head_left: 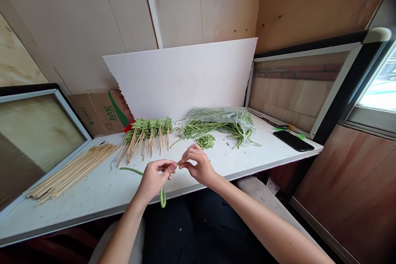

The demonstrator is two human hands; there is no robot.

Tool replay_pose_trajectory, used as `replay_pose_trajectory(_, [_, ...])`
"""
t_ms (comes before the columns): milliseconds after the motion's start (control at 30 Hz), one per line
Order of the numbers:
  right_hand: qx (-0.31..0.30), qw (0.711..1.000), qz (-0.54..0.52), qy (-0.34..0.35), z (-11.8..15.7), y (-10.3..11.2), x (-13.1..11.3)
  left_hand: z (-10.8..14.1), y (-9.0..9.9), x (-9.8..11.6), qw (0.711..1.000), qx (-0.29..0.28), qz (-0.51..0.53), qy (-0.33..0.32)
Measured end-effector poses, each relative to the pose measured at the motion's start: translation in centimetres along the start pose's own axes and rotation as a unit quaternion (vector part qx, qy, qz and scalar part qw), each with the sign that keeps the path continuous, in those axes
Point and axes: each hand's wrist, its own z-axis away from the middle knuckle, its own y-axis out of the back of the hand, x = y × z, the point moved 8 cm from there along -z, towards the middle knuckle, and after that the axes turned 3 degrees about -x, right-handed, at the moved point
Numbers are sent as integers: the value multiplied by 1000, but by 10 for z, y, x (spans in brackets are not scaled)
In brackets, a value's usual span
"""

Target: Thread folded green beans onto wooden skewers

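Observation:
A long green bean [163, 199] is held near the front edge of the white table [216, 171]. My left hand [157, 175] is closed round it; one length sticks out to the left and a loop hangs below the fingers. Pinched at the bean's end is my right hand [196, 163], its fingertips almost touching the left thumb. Beyond the hands lies a small pile of short bean pieces [206, 142]. Behind it, long beans [198, 128] spill from a clear plastic bag [216, 113]. Skewers threaded with folded beans [150, 126] are stacked to the left of the pile.
Bare bamboo skewers [76, 169] lie across the table's left part. A black phone [293, 140] rests near the right end. A white board [182, 80] stands at the back, with a cardboard box [99, 113] beside it. Framed panels [297, 86] lean at both sides.

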Motion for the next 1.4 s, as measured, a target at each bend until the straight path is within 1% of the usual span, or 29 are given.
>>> replay_pose_trajectory(67, [-11,999,36,33,-4,3,-9,2,3,5,1000,10,-11,-2])
replay_pose_trajectory(167, [-42,997,40,42,-7,1,-15,4,7,8,999,38,-14,-10])
replay_pose_trajectory(267, [-47,998,27,34,-8,1,-18,5,8,8,998,60,-21,-8])
replay_pose_trajectory(400, [-45,998,45,1,-7,0,-19,8,6,12,996,74,-49,-6])
replay_pose_trajectory(467, [-43,997,61,3,-7,1,-21,9,3,15,997,61,-52,-2])
replay_pose_trajectory(567, [-21,996,84,25,-5,2,-27,11,0,16,999,32,-43,4])
replay_pose_trajectory(700, [5,996,73,44,-2,1,-34,9,-2,12,1000,6,-4,-7])
replay_pose_trajectory(767, [15,998,47,31,-1,0,-33,6,-4,8,999,-8,30,-14])
replay_pose_trajectory(867, [29,999,-13,-14,0,0,-25,2,-8,2,995,-26,91,-12])
replay_pose_trajectory(1000, [19,995,-81,-57,3,-6,-11,-1,-15,-5,989,-42,142,6])
replay_pose_trajectory(1133, [8,995,-81,-59,5,-13,-2,-2,-18,-9,986,-51,156,25])
replay_pose_trajectory(1200, [21,996,-63,-55,5,-8,5,-2,-11,-13,983,-42,176,39])
replay_pose_trajectory(1233, [38,996,-51,-55,4,-2,10,-3,-4,-16,980,-28,193,47])
replay_pose_trajectory(1267, [59,996,-35,-56,4,6,15,-3,6,-19,975,-7,216,54])
replay_pose_trajectory(1333, [97,994,15,-55,2,22,26,-4,33,-26,963,55,258,61])
replay_pose_trajectory(1400, [87,992,78,-43,0,30,35,-3,63,-30,945,131,295,51])
